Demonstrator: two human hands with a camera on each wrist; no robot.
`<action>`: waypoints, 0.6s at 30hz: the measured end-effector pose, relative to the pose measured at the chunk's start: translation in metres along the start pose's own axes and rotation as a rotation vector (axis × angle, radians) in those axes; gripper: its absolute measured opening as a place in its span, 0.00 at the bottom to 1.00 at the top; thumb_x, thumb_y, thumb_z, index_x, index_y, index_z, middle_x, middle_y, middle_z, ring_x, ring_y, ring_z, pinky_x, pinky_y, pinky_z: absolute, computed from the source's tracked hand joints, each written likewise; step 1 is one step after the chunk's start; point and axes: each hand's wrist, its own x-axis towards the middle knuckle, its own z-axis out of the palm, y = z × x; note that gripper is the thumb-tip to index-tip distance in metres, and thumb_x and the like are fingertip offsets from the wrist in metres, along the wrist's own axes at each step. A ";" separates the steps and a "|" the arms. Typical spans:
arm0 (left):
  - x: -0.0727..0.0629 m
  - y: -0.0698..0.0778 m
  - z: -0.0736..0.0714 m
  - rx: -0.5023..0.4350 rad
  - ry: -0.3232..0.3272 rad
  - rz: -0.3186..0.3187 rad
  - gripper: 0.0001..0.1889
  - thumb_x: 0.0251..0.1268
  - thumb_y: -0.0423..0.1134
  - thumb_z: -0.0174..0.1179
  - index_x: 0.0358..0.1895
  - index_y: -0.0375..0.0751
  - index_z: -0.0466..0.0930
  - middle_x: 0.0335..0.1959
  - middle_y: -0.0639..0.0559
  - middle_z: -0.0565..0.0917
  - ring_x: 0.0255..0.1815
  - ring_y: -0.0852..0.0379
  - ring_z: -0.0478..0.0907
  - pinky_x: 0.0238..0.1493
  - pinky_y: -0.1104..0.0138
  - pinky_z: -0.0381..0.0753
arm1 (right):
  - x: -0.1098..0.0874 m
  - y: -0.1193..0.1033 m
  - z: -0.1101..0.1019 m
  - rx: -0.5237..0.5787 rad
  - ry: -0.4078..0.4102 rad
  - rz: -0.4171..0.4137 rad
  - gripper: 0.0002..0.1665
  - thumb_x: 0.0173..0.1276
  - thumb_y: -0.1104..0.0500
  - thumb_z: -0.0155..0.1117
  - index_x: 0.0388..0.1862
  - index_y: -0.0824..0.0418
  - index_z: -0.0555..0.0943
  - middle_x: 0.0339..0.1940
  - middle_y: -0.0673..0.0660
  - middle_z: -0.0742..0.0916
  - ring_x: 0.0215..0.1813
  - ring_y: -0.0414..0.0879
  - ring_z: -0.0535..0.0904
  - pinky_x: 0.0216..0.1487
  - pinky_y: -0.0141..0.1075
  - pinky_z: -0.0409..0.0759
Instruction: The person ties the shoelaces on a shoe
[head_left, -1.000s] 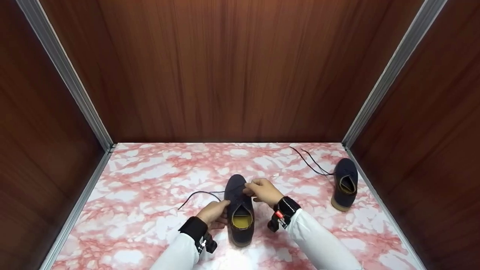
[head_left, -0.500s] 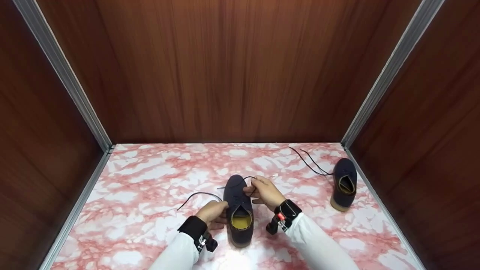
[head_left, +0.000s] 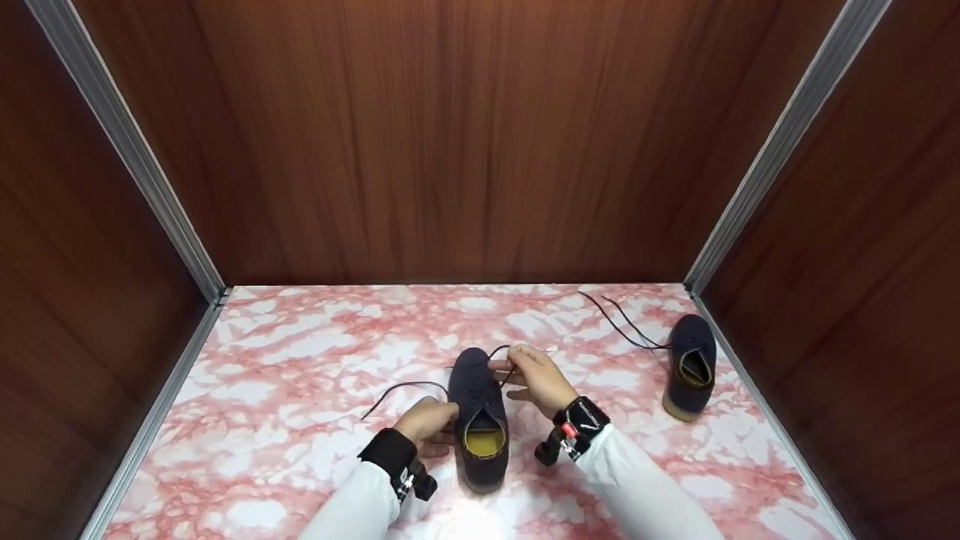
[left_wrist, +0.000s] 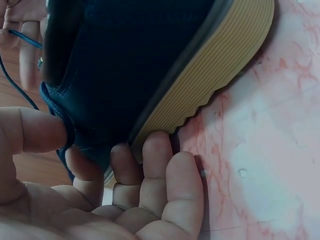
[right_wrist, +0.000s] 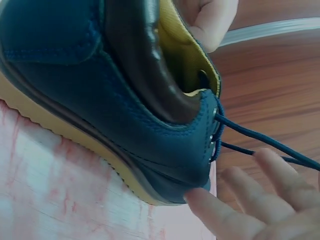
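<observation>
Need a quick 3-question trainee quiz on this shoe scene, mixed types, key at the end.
1. True or false: the shoe between the left hand and right hand is yellow inside.
2. Pick one: on which side of the table is the other shoe? A left, B middle, C right.
3. Count: how many loose ends of the laces trail from that other shoe?

Key: 1 true; 2 C; 3 two.

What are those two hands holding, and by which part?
The right hand pinches a shoelace partway along. The left hand grips the middle shoe by its left side, about midway between toe and heel.
</observation>
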 end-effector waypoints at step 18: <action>0.002 -0.002 0.001 -0.011 0.088 0.087 0.07 0.69 0.42 0.51 0.40 0.43 0.73 0.37 0.50 0.77 0.34 0.51 0.81 0.36 0.55 0.86 | 0.003 -0.011 -0.027 0.036 0.201 -0.098 0.20 0.85 0.53 0.48 0.33 0.60 0.77 0.37 0.56 0.91 0.40 0.45 0.87 0.48 0.41 0.85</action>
